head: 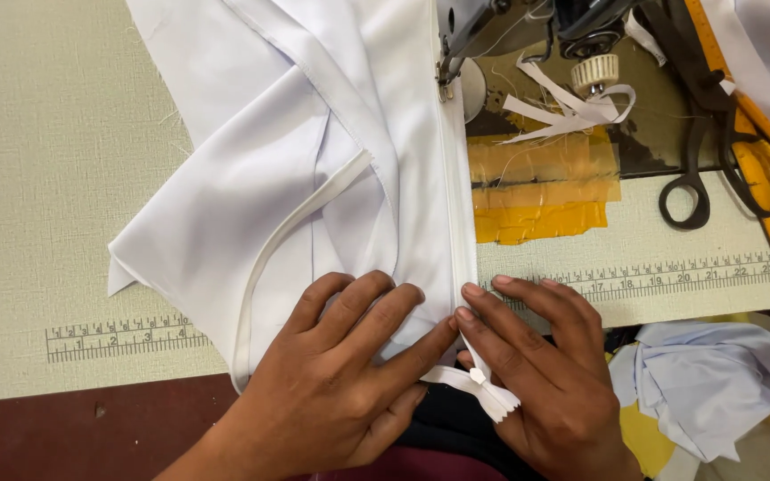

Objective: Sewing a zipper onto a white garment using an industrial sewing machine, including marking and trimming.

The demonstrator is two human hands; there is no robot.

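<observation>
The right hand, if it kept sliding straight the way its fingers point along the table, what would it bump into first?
The right hand points up and slightly left along the white zipper tape in the white fabric. Following that line, it would probably first meet the metal presser foot of the sewing machine, though depth is hard to judge.

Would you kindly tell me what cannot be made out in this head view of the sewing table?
- Sewing machine: the top edge cuts off its head.
- Needle: hidden behind the presser foot and white fabric.
- Right hand palm: turned down on the zipper tape.
- Scissors blades: run off the top edge.
</observation>
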